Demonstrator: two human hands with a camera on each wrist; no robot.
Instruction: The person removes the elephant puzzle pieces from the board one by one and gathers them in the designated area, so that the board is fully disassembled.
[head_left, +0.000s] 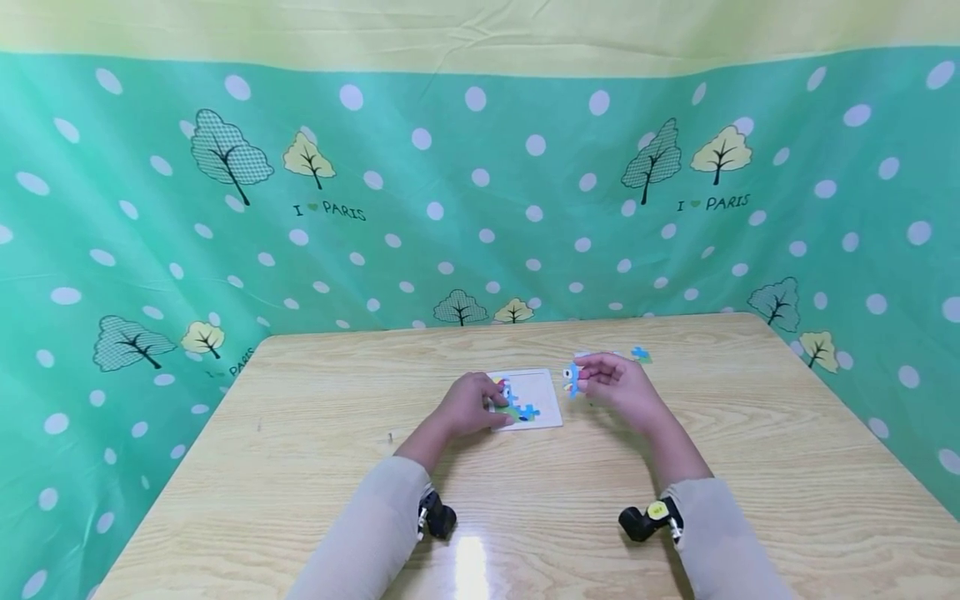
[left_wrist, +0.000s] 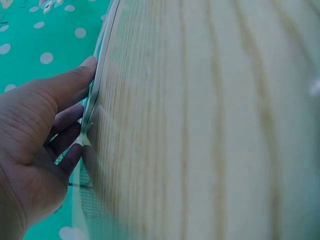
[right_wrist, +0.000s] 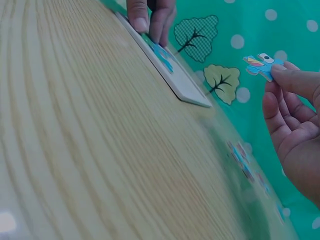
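A pale, square jigsaw tray (head_left: 545,398) lies on the table, with joined blue and green puzzle pieces (head_left: 528,412) along its left and near side. My left hand (head_left: 471,403) rests its thumb and fingertips on the tray's left part, covering some pieces there. To the right of the tray, my right hand (head_left: 617,385) pinches a blue puzzle piece (head_left: 572,377) between thumb and fingers, raised above the table. In the right wrist view this puzzle piece (right_wrist: 264,65) shows an eye and a yellow and pink beak-like shape.
Loose puzzle pieces (head_left: 641,355) lie beyond the right hand, partly hidden by it; the right wrist view shows several loose pieces (right_wrist: 242,159) too. A small dark speck (head_left: 390,437) is left of the left forearm. A green dotted curtain (head_left: 480,208) hangs behind the wooden table (head_left: 315,467).
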